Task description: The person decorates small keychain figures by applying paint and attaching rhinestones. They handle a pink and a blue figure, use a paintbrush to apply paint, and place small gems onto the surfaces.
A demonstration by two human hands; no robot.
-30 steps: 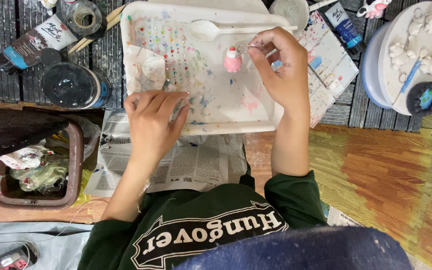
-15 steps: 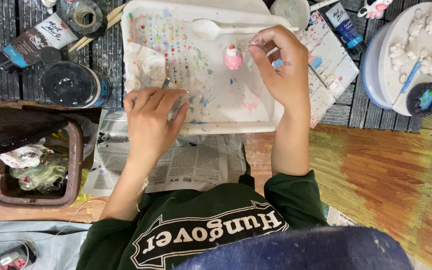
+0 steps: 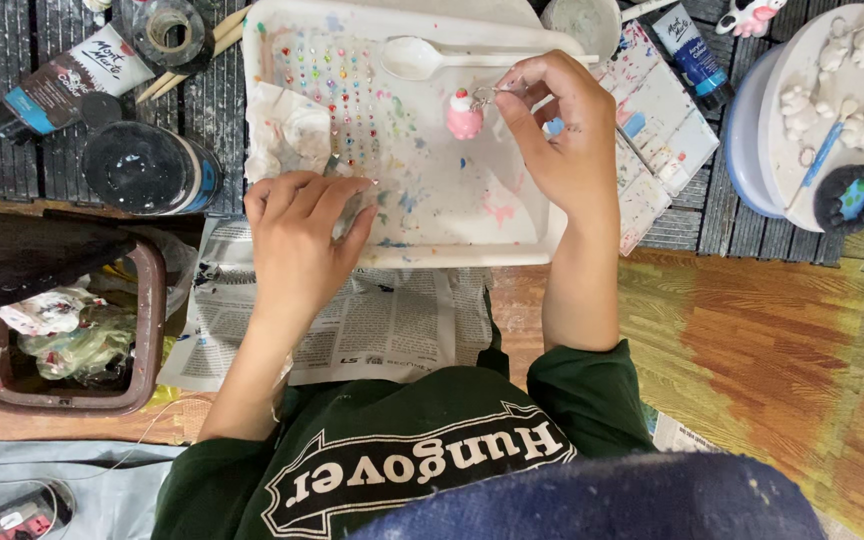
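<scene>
A white plastic tray [image 3: 512, 225], speckled with paint and rows of small coloured gems [image 3: 337, 85], lies in front of me. My right hand [image 3: 562, 140] pinches the metal ring of a small pink cupcake charm [image 3: 464, 118], which hangs just over the tray. My left hand [image 3: 302, 235] rests on the tray's near edge. Its fingers are curled around a thin tool whose tip [image 3: 335, 162] pokes out toward the gems. A crumpled tissue [image 3: 287, 130] and a white spoon [image 3: 417, 58] lie in the tray.
A black paint jar [image 3: 147, 168], a paint tube [image 3: 57, 80] and a tape roll [image 3: 167, 25] sit at the left. A brown bin of scraps [image 3: 62, 340] stands near left. Newspaper [image 3: 382, 330] lies under the tray. A round white stand with white figures [image 3: 832, 90] is at the right.
My right hand has raised the pink charm slightly toward the spoon. My left hand has hardly shifted on the tray's edge.
</scene>
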